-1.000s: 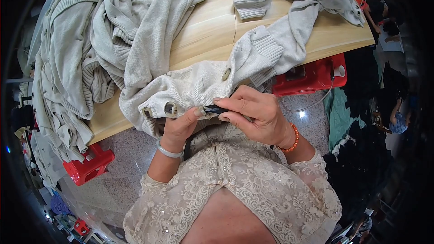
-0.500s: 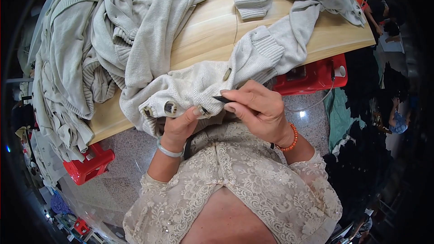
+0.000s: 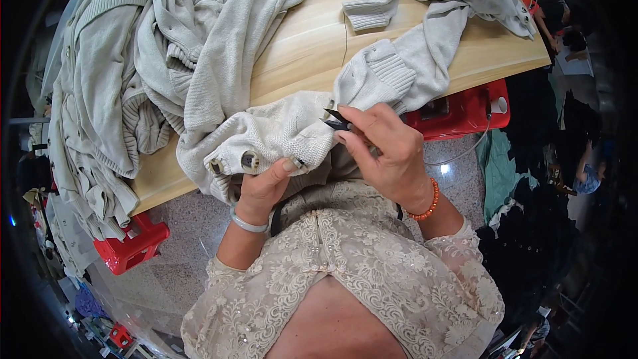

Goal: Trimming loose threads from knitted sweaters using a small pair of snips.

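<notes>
A cream knit cardigan (image 3: 286,123) hangs over the table's near edge, its button band bunched toward me. My left hand (image 3: 264,189) pinches the band, thumb on top beside a small button; its other fingers are hidden under the knit. Dark-centred buttons (image 3: 250,159) show along the band to the left of that thumb. In my right hand (image 3: 385,149) is a pair of small black thread snips (image 3: 337,120), held between thumb and fingers. The blades are spread apart and point left, just over the cardigan's right part.
More pale knit garments (image 3: 219,46) lie heaped across the wooden table (image 3: 299,33), mostly at left and far side. A red plastic stool (image 3: 136,242) stands below left. Under the table's right edge is a red stool (image 3: 465,112) with a white cord. Dark cloth (image 3: 525,246) lies at right.
My right hand has moved slightly up and right, away from the left thumb. The snips' blades, earlier together at the knit, are now apart. The left hand stays in place.
</notes>
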Action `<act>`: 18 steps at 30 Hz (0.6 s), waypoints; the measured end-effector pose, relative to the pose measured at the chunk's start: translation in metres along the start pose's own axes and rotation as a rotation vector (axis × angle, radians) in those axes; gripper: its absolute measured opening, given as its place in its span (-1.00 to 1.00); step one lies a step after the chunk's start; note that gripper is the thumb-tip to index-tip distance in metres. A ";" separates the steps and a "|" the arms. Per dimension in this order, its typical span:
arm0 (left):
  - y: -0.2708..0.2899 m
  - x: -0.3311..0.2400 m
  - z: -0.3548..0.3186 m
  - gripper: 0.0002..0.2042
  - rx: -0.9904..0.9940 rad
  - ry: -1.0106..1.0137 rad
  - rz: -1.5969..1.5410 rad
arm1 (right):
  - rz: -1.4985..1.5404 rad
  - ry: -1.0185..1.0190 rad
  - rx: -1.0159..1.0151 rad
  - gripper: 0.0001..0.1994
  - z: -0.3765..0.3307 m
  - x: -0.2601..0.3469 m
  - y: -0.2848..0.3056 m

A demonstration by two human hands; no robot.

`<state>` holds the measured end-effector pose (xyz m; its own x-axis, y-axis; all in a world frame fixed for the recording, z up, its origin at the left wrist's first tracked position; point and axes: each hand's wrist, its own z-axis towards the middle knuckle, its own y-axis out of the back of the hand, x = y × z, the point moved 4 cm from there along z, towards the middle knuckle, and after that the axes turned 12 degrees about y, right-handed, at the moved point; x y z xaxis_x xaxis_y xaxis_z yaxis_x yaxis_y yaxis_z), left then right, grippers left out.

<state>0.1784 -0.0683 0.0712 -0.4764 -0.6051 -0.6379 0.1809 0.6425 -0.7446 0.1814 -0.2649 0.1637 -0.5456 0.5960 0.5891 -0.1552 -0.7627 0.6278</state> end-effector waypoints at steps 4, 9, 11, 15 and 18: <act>0.006 0.002 0.000 -0.36 0.027 0.046 0.009 | 0.268 0.037 0.070 -0.68 -0.001 0.012 -0.005; 0.007 0.002 0.000 -0.36 -0.003 0.030 0.032 | 0.059 0.073 0.075 -0.67 0.001 0.011 -0.006; 0.006 0.000 0.000 -0.36 0.012 0.007 0.041 | 0.110 0.030 0.050 -0.67 0.000 0.008 -0.007; 0.008 0.002 -0.003 -0.35 0.029 0.005 -0.016 | 0.328 0.087 0.022 -0.64 -0.003 0.009 -0.006; 0.014 0.006 -0.004 -0.35 0.057 0.024 -0.046 | 0.305 0.138 0.067 -0.64 -0.005 0.015 -0.008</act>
<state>0.1749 -0.0613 0.0574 -0.5061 -0.6213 -0.5982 0.2069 0.5859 -0.7835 0.1698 -0.2507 0.1649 -0.6654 0.2995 0.6837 0.0846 -0.8798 0.4677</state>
